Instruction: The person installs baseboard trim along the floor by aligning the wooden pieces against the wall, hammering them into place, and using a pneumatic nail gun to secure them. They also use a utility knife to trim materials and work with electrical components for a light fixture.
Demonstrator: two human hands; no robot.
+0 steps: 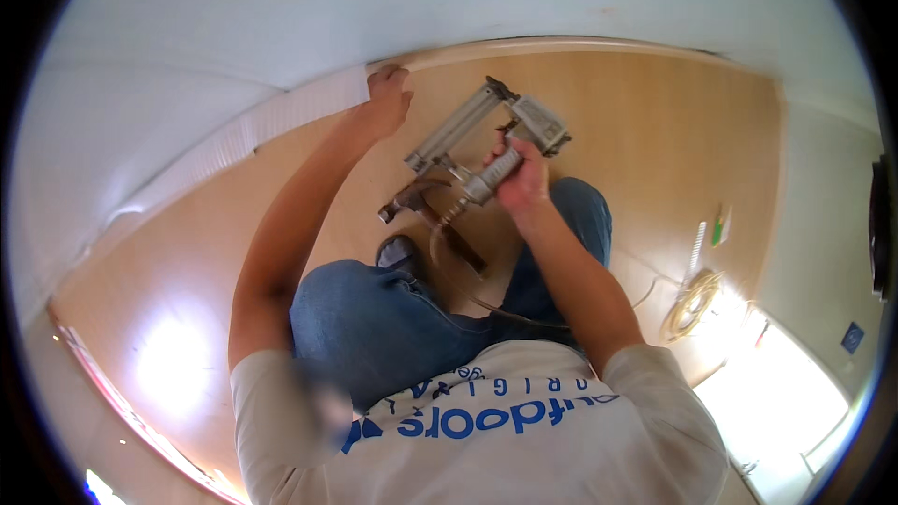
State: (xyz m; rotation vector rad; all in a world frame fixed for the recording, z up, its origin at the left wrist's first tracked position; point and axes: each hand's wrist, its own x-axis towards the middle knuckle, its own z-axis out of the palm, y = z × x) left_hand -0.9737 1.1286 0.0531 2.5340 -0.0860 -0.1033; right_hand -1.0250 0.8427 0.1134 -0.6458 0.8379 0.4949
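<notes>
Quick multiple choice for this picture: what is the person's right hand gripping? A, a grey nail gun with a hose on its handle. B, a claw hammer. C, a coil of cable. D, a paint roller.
A: the right hand is wrapped round the handle of the grey nail gun, while the hammer lies untouched on the wooden floor below it.

Worker's kit, placed relative to the T-shirt (524,430): shirt is pale off-white, short-sleeved, large blue lettering and a small blue geometric mark across the front; both sleeves end above the elbow, forearms bare; no gloves, watch or rings visible on left hand (385,93) or right hand (520,178); above the shirt, mid-blue denim jeans (393,318), creased at the knees; beyond the jeans, one dark shoe (397,251).
</notes>
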